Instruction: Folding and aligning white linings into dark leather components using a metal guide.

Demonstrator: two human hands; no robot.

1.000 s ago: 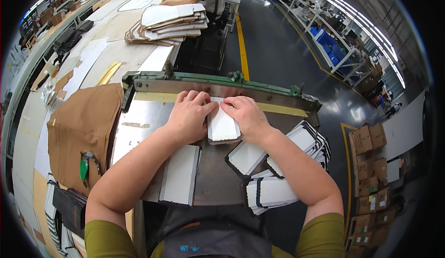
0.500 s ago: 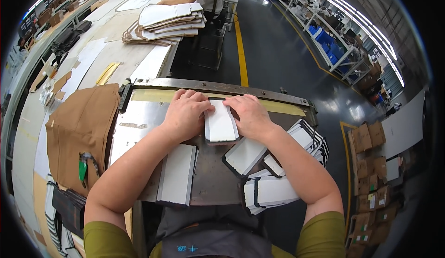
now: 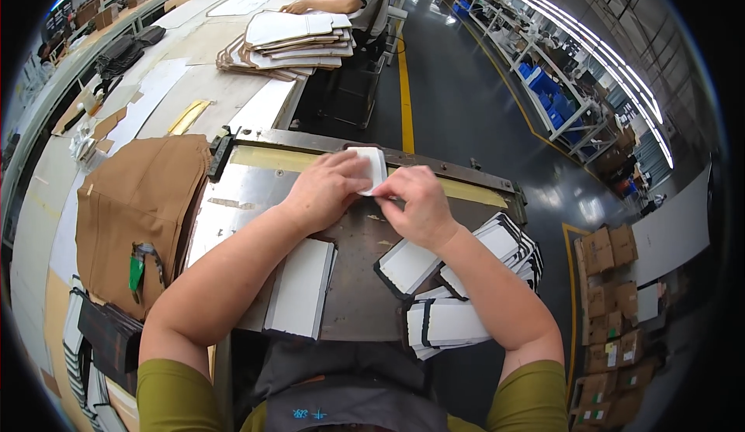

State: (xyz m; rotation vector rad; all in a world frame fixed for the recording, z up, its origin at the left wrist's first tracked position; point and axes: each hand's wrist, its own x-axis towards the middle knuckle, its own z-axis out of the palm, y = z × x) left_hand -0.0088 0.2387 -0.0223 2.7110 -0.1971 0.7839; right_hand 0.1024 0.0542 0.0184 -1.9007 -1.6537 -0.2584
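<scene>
A small white panel with a dark border (image 3: 375, 167) lies at the far edge of the metal work plate (image 3: 365, 277). My left hand (image 3: 330, 182) rests on its left part, fingers stretched over the white face and slightly blurred. At the panel's near right corner my right hand (image 3: 419, 205) closes thumb and forefinger in a pinch on the edge. A similar white panel stack (image 3: 301, 286) lies below my left forearm. Beside my right forearm are another white panel (image 3: 407, 266), a fanned pile of panels (image 3: 500, 242) and a banded bundle (image 3: 454, 323).
A raised metal bar (image 3: 310, 139) runs along the plate's far edge. Brown panels (image 3: 132, 215) with a green-handled tool (image 3: 136, 271) lie at left. Beyond, stacked white boards (image 3: 291, 32) sit on a long table near a seated co-worker (image 3: 365, 1). Cardboard boxes (image 3: 609, 300) stand at right.
The white panel has moved away from me toward the metal bar and now shows less of its length. My right hand has gone from its far right side to a pinch at its near corner.
</scene>
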